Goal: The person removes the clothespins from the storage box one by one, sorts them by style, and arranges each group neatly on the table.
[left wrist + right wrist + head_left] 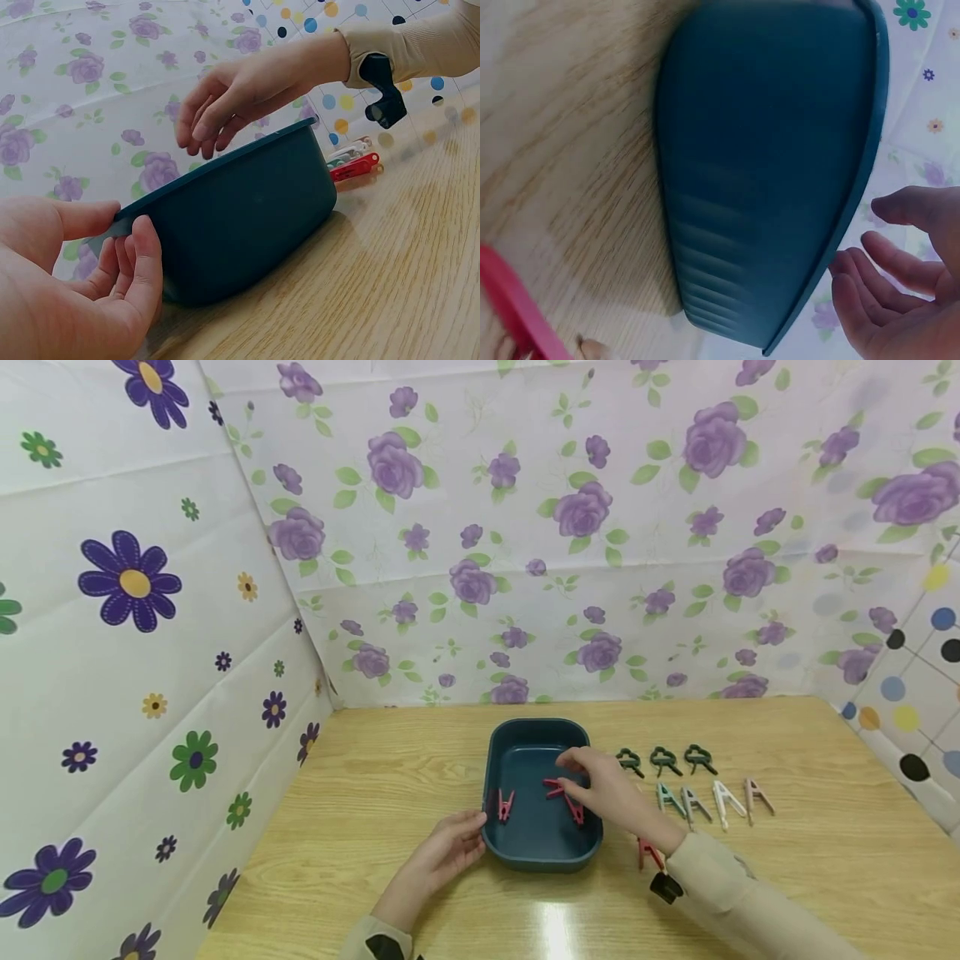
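Note:
A dark teal plastic bin (542,863) stands on the table. My left hand (450,852) holds its left rim, with the thumb (90,218) on the edge and curled fingers (142,262) against the outer wall. Above the bin's right side hovers my right hand (606,785), fingers loosely bent and apart, holding nothing. Inside the bin lie a red clothespin (506,806) at the left and two more at the right, a red clothespin (553,787) near my right thumb and another red clothespin (575,811) below it.
Right of the bin, dark green clips (664,761) form a back row. In front are a teal clothespin (670,799), a grey one (696,805), a white one (727,802) and a pinkish one (758,798). A red clothespin (648,853) lies under my right forearm.

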Motion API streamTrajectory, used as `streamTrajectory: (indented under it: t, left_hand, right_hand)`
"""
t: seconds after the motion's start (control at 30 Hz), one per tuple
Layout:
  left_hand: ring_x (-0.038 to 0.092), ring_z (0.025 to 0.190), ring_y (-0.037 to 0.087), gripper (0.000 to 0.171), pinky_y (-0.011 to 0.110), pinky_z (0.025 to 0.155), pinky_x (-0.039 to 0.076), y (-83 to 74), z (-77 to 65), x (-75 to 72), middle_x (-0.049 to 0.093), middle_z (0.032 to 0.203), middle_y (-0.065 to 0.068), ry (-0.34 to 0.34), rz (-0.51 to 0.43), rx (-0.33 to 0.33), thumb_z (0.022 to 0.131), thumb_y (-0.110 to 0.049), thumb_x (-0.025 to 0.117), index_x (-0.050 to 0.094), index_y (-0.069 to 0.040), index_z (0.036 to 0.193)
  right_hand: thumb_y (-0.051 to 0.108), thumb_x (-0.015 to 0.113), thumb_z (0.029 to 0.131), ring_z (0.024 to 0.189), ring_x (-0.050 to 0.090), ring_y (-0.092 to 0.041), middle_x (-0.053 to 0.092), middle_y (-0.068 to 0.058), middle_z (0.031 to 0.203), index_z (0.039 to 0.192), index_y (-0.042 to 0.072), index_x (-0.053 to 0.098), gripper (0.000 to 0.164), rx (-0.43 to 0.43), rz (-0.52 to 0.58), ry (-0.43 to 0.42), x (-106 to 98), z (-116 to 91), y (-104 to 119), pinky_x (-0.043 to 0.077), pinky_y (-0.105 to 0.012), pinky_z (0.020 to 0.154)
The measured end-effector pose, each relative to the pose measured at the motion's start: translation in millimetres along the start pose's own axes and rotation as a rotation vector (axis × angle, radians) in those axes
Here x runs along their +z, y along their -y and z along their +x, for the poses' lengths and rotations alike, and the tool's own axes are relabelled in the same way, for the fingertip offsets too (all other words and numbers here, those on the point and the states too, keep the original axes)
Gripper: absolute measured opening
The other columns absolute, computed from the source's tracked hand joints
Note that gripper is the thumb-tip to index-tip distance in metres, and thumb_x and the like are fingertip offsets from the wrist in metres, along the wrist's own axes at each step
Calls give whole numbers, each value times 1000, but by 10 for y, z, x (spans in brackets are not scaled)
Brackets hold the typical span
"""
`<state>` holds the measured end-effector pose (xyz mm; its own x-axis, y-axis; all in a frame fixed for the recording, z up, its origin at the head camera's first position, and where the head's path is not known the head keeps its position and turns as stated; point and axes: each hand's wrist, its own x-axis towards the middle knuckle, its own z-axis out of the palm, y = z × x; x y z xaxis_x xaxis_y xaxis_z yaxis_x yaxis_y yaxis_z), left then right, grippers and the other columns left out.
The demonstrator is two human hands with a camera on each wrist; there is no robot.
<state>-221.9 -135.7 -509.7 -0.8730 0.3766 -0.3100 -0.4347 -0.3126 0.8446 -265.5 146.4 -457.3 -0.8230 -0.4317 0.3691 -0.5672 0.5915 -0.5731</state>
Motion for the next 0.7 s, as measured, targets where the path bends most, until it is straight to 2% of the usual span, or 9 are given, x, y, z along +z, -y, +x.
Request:
streamTrajectory:
  t: [0.13, 0.4, 0.7]
  left_hand:
    - [54, 81, 6, 21, 17, 74, 49, -8, -1, -4, 58, 90, -3, 12, -4, -5, 98, -15, 56, 50, -4, 115]
    - [54, 81, 7, 22, 17, 74, 49, -21, 13, -19, 58, 91, -2, 16, -2, -9, 98, -14, 55, 48, -3, 116]
    - [54, 77, 7, 5, 17, 71, 49, -4, 30, -12, 56, 86, -4, 28, -33, 16, 99, -8, 51, 50, -10, 104]
  right_hand:
    - [12, 69, 89, 101, 65, -29, 66, -13, 111, 112, 11, 63, 24, -2, 15, 43, 40, 55, -33, 55, -43, 84]
    - [17, 73, 87, 102, 64, -27, 66, -12, 114, 117, 11, 61, 33, -25, -22, 112, 77, 198, -80, 54, -41, 85]
    - [13, 73, 86, 109, 62, -30, 64, -12, 121, 121, 9, 59, 38, -57, 47, 193, 169, 352, -112, 52, -42, 90]
